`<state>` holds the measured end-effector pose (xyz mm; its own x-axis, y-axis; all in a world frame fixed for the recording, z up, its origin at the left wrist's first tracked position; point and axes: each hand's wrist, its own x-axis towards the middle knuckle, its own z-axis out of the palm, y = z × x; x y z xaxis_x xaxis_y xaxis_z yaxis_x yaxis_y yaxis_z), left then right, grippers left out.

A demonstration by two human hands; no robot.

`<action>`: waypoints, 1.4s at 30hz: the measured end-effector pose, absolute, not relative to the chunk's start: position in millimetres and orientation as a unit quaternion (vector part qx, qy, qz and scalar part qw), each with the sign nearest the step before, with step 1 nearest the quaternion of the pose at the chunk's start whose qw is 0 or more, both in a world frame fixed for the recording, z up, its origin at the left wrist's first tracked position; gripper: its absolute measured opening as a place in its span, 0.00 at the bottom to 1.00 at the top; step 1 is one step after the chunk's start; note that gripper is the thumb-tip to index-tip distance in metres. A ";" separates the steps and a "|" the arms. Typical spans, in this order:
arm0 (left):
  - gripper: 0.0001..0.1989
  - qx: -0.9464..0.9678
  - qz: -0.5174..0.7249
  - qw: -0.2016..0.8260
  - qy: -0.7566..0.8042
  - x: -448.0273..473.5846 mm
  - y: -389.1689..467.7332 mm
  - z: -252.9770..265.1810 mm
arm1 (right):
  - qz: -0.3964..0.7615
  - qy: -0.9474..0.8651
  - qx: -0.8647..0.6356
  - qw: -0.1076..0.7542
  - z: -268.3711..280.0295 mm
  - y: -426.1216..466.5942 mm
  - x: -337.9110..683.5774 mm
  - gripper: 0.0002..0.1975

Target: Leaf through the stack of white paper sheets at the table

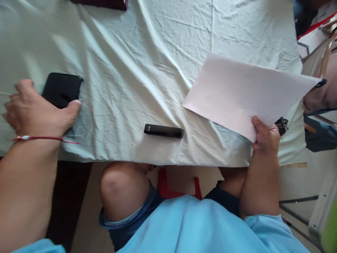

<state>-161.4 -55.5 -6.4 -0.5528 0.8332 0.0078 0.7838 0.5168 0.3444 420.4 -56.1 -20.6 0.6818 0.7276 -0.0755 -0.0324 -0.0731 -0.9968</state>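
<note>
My right hand (265,137) grips a white sheet of paper (237,91) by its near edge, thumb on top and the other fingers hidden beneath. The sheet tilts over the right part of the table. Next to that hand is a small black thing with shiny metal parts (282,125), partly covered. At the left, my left hand (39,109) rests beside a flat black object with rounded corners (63,89). Its thumb and fingers are spread apart, the thumb close to the object's near edge. Between the hands lies a slim black stapler-like bar (163,131).
A wrinkled pale green cloth (126,91) covers the table, its front edge just above my knees. A dark maroon object (105,2) lies at the far edge of view. Chair frames (326,56) and another person's leg (322,88) are at the right.
</note>
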 end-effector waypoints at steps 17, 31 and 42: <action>0.59 0.503 0.233 -0.017 0.832 -116.1 -50.9 -18.6 | 0.311 -0.258 -0.658 0.635 -19.2 -54.0 415.8 0.31; 0.16 0.504 0.484 0.450 0.556 19.7 19.1 -45.5 | 0.323 -0.269 -0.635 0.648 -12.4 -49.9 394.4 0.28; 0.20 0.489 0.453 0.565 0.487 23.7 14.3 -21.0 | 0.317 -0.304 -0.610 0.659 -17.7 -49.9 384.0 0.23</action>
